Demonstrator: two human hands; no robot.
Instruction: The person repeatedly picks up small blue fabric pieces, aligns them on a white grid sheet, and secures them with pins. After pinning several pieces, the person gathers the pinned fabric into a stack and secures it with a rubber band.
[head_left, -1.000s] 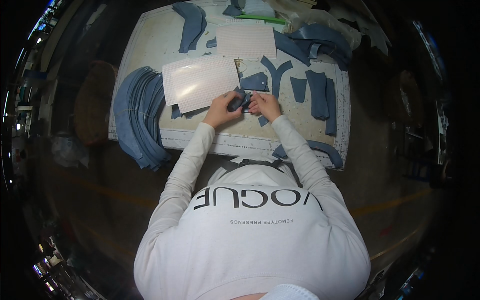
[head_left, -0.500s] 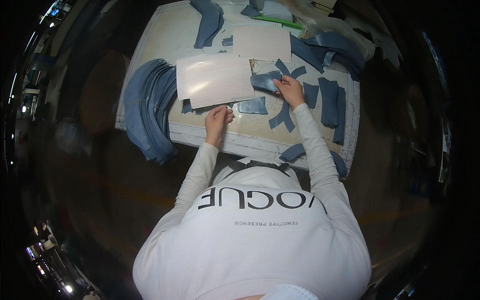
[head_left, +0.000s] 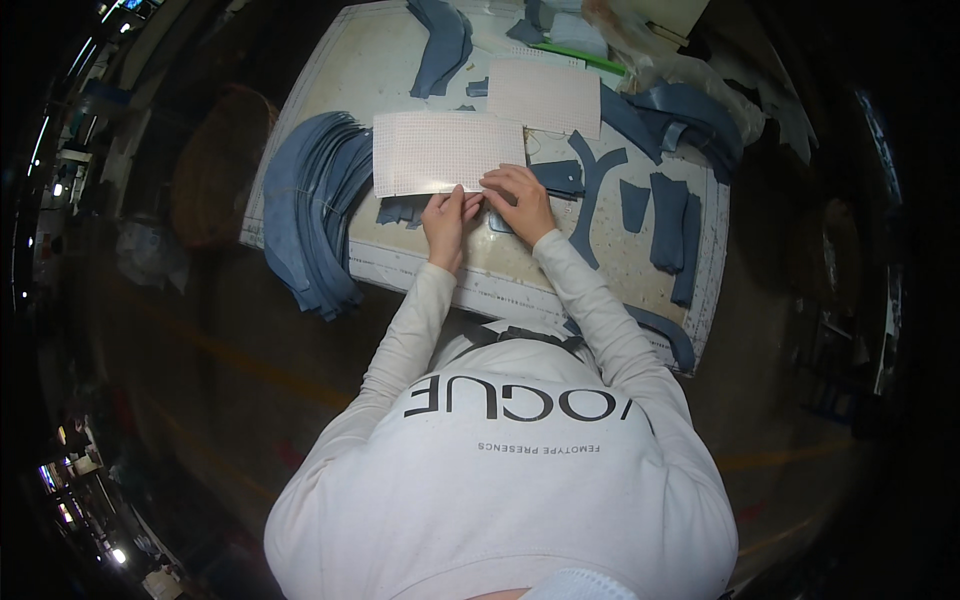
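A white sheet (head_left: 445, 150) covered in fine pinkish rows, like small stickers, lies in front of me, its lower edge catching light. My left hand (head_left: 447, 228) is closed, fingertips pinched at that lower edge. Against the sheet's lower right corner, my right hand (head_left: 522, 208) has its thumb and fingers drawn together. Whether a small sticker sits between any fingertips is too small to tell. A short blue piece (head_left: 497, 223) is partly covered by my right hand. More blue cut pieces (head_left: 400, 211) show below the sheet, and a blue strip pile (head_left: 558, 178) lies right of it.
A thick tied bundle of curved blue pieces (head_left: 312, 215) overhangs the table's left edge. Another patterned sheet (head_left: 545, 95) lies farther back. Blue strips (head_left: 668, 222) and a curved stack (head_left: 700, 115) occupy the right side, near crumpled clear plastic (head_left: 690, 70) and a green strip (head_left: 580, 58).
My right hand has let go of a blue piece at the right and moved left to the sheet's corner. My left hand has shifted slightly right, up to the sheet's edge.
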